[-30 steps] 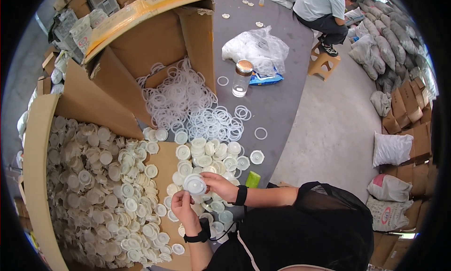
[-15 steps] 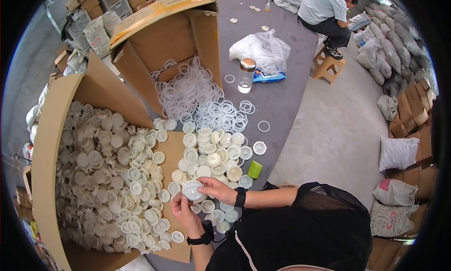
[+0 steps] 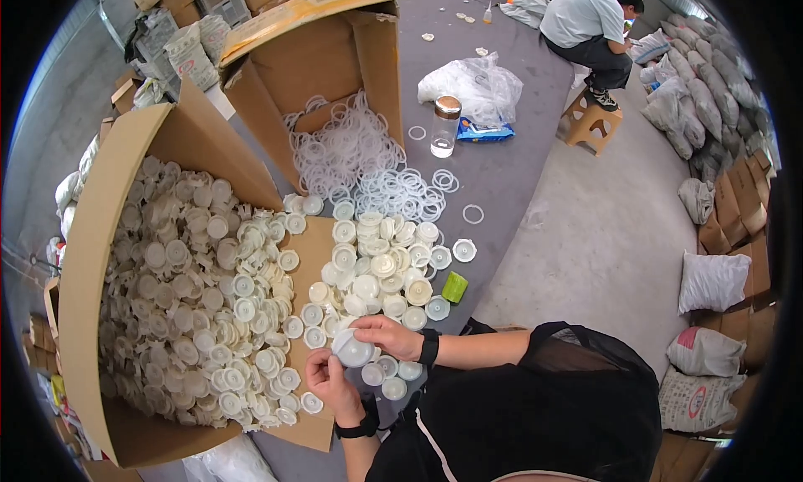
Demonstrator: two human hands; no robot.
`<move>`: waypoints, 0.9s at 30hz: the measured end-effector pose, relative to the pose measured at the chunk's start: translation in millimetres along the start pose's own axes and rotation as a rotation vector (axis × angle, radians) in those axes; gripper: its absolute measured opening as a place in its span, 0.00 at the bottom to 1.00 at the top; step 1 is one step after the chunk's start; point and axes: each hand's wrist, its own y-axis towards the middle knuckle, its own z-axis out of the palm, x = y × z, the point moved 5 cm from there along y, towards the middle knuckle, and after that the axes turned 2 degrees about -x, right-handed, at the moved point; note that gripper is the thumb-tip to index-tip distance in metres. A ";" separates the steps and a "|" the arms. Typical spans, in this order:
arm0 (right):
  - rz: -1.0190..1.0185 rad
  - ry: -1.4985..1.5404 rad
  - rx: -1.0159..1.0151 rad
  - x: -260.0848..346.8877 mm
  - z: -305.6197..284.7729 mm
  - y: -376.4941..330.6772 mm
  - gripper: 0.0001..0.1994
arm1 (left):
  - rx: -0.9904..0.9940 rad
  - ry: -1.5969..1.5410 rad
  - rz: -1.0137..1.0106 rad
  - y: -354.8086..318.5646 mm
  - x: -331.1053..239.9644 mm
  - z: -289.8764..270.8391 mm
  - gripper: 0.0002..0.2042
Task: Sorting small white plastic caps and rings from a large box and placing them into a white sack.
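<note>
On the left, an open tan cardboard box [image 3: 94, 239] bore a heap of off-white round plastic caps [image 3: 180, 290]. Rightward, the left hand [image 3: 329, 383] had a narrow grip, pinching the lower-left edge of a translucent white plastic disc [image 3: 352, 349]; the disc was between both hands. The right hand [image 3: 391, 337] held its upper-right rim. Even, light pressure at opposite edges seemed best for steadying it. Further right, a bright-green cylindrical piece [image 3: 454, 287] lay on the grey counter [image 3: 502, 181].

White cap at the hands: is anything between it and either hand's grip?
Nothing visible is. The right hand holds the white cap by its upper right edge; the left hand has its thumb at the lower left edge. Loose caps lie beyond.
</note>
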 end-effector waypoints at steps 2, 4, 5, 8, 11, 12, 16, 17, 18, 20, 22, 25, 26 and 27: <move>0.019 0.034 0.076 -0.6 3.9 -3.3 0.13 | 0.021 0.076 0.083 -6.3 -7.4 0.5 0.02; 0.004 -0.036 0.109 2.8 6.8 -4.3 0.13 | -0.029 0.039 0.038 -8.6 -0.3 -4.7 0.02; -0.013 -0.106 0.141 4.2 9.7 -5.2 0.13 | -0.077 0.002 -0.009 -9.3 3.2 -7.8 0.03; 0.002 -0.109 0.070 4.9 13.3 -9.6 0.13 | -0.049 -0.159 -0.056 -10.2 1.5 -5.0 0.04; 0.022 -0.110 0.076 2.6 11.8 -10.4 0.13 | 0.017 -0.174 -0.170 -10.1 5.1 -7.1 0.07; 0.024 -0.110 0.073 -0.1 9.6 -9.3 0.13 | 0.017 -0.174 -0.172 -9.8 3.9 -6.0 0.07; 0.107 -0.065 0.080 -12.4 3.6 -3.2 0.14 | 0.098 -0.271 -0.293 -6.6 6.5 2.1 0.08; 0.143 -0.052 0.086 -14.1 3.0 -2.6 0.14 | 0.120 -0.268 -0.303 -4.5 8.4 1.5 0.08; 0.145 -0.053 0.082 -12.8 1.2 -2.0 0.14 | 0.119 -0.270 -0.307 -2.0 8.8 1.9 0.08; 0.171 -0.132 0.084 -11.6 -2.3 -1.3 0.15 | 0.215 -0.255 -0.419 -0.3 12.2 7.6 0.07; 0.212 -0.169 0.091 -17.4 -15.7 5.2 0.15 | 0.226 -0.194 -0.443 5.9 22.7 0.2 0.06; 0.254 -0.205 -0.065 -22.2 -35.8 11.0 0.15 | 0.176 -0.085 -0.461 21.4 47.8 -5.3 0.05; 0.256 -0.206 -0.232 -19.9 -45.6 10.7 0.16 | 0.115 -0.040 -0.459 28.7 56.3 -8.6 0.06; 0.250 -0.218 -0.276 -24.3 -58.3 13.3 0.18 | 0.114 -0.038 -0.454 36.4 63.9 -10.2 0.06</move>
